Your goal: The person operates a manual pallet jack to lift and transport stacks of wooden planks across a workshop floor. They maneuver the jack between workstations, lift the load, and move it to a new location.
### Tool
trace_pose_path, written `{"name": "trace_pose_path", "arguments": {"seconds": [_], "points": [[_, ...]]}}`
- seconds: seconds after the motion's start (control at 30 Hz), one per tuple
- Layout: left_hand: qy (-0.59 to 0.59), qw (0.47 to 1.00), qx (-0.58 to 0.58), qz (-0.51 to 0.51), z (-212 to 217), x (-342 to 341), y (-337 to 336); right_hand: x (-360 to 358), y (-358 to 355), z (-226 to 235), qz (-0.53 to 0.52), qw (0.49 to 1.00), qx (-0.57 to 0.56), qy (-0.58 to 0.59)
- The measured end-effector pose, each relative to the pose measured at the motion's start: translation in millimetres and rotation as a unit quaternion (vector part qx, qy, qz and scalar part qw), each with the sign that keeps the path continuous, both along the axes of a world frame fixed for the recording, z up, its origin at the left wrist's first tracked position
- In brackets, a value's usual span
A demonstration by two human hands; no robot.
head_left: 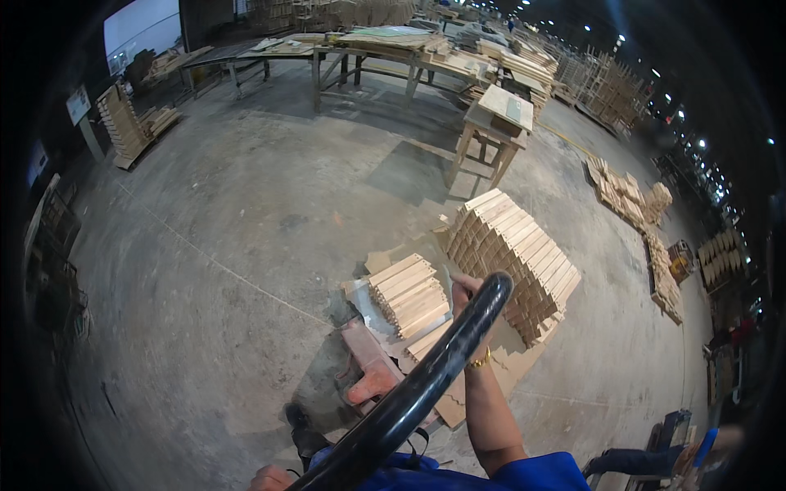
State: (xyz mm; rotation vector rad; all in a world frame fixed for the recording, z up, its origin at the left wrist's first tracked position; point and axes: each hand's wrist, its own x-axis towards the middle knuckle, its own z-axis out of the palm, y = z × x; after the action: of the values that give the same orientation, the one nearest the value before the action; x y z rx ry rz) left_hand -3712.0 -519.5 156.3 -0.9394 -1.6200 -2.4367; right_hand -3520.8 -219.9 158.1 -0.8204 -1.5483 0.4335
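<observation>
A thick black tubular handle (409, 393) slants across the view, from its rounded end near the wood stacks down to the lower edge. My right hand (463, 291) is mostly behind this handle near its upper end, beside the wood; a bracelet circles the wrist. Whether its fingers grip anything is hidden. At the lower edge, my left hand (272, 478) is next to the handle's lower end and largely cut off. A large stack of wooden slats (520, 254) stands beyond my right hand. To its left is a smaller stack of wood pieces (409, 295).
Below the stacks are cardboard (532, 348) and a worn red metal piece of equipment (370, 360). Farther off stand a small wooden table (501, 106) and long workbenches (368, 41) with boards. More wood piles (626, 192) lie right. Another person's leg (630, 461) shows lower right.
</observation>
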Motion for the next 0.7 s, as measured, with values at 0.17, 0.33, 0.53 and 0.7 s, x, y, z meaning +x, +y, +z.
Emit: {"name": "trace_pose_path", "arguments": {"seconds": [0.17, 0.33, 0.53, 0.7], "points": [[0.040, 0.998, 0.005, 0.038, 2, 8, 1, -24, 1, 21, 0.037, 0.977, -0.145, 0.153], [0.064, 0.997, -0.003, 0.034, 13, -4, 10, -69, 37, 26, -0.011, 0.998, -0.027, 0.061], [0.156, 0.984, 0.084, 0.008, 11, -137, 49, -129, 48, 43, 0.020, 0.998, -0.028, 0.048], [0.127, 0.985, 0.074, -0.093, 18, -260, 117, -164, 40, 53, 0.002, 0.994, -0.014, 0.108]]}}
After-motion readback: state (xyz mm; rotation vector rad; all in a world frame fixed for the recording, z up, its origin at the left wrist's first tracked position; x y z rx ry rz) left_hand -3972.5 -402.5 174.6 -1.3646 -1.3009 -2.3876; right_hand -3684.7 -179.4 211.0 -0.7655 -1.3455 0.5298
